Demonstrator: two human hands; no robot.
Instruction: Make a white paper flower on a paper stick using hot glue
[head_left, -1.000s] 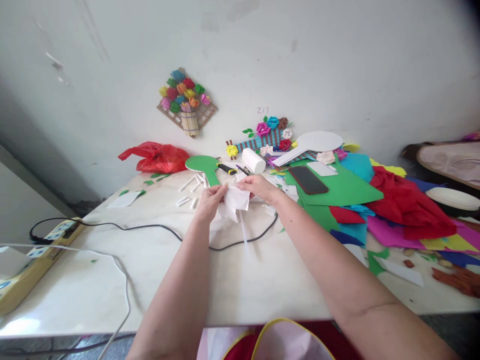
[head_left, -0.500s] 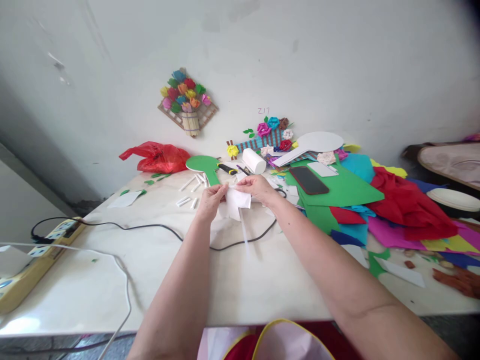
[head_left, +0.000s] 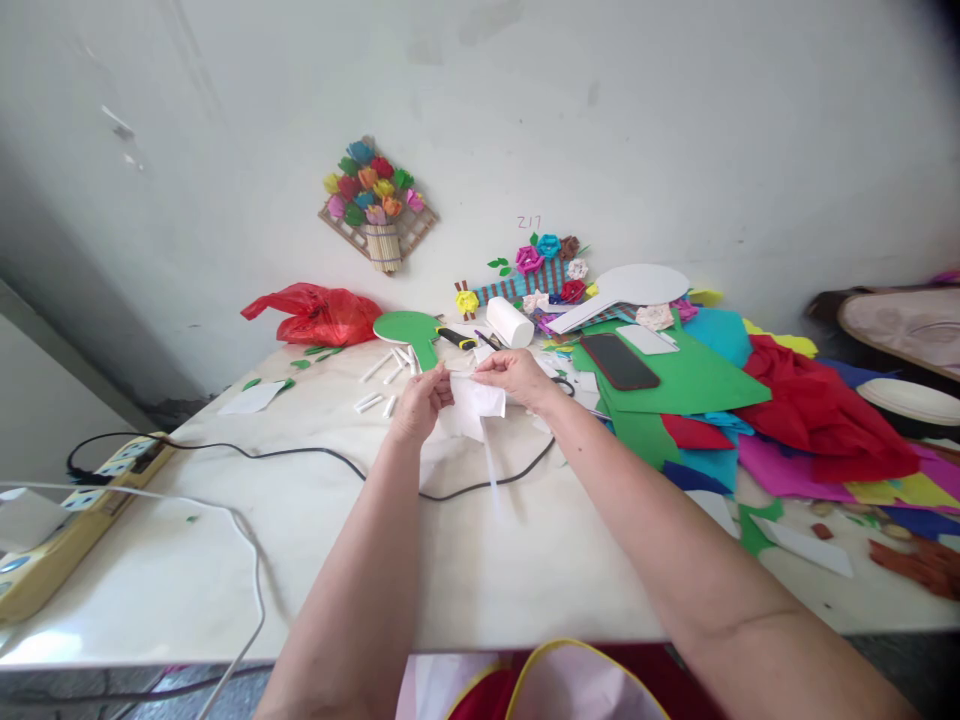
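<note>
A thin white sheet, paper or tissue, is stretched between my two hands above the table. My left hand pinches its left end, thumb and fingers closed together. With thumb and forefinger my right hand grips the upper edge. From the sheet a narrow whitish strip hangs down, blurred near its end. Short white sticks lie just left of my left hand. Behind the hands are a green paddle-shaped board and a yellow-and-black cutter.
A black cable crosses the table from a power strip. A white roll, a phone on green sheets and heaped coloured paper lie behind and to the right. A red plastic bag sits at back left.
My left hand's fingers have shifted slightly and rolled at the sheet's left end. My right hand keeps its pinch. The whole view has moved a little.
</note>
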